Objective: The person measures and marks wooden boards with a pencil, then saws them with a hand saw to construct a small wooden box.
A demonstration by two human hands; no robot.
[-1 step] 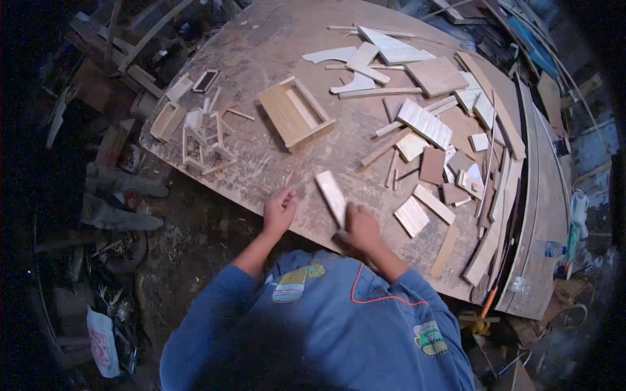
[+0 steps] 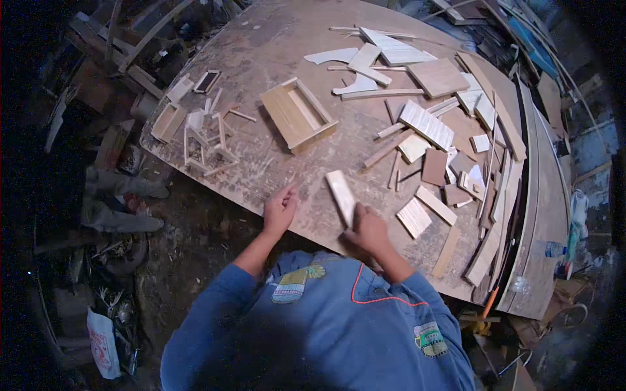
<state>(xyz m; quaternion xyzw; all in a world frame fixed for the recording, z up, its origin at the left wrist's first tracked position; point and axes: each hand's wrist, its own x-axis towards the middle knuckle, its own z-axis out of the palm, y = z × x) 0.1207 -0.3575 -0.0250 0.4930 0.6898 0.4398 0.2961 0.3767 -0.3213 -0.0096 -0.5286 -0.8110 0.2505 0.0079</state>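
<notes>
My right hand [image 2: 369, 229] is closed round the near end of a short pale wooden strip [image 2: 340, 190], close to the table's front edge. The strip's far end points away from me and slightly left. To its left, my left hand [image 2: 280, 210] is at the edge with fingers curled together; whatever may be between them is too small to make out. Beyond both hands lies a small wooden box [image 2: 287, 117], partly covered by a flat panel, with an open slot along its right side.
Small wooden frames [image 2: 208, 146] and an open little box [image 2: 168, 122] stand at the table's left edge. Offcuts such as a square block [image 2: 413, 217] and a white-streaked board [image 2: 426, 124] crowd the right side. Long strips [image 2: 490, 251] border the right edge.
My right hand has shifted slightly to the right with the wooden strip in it. My left hand stays about where it was.
</notes>
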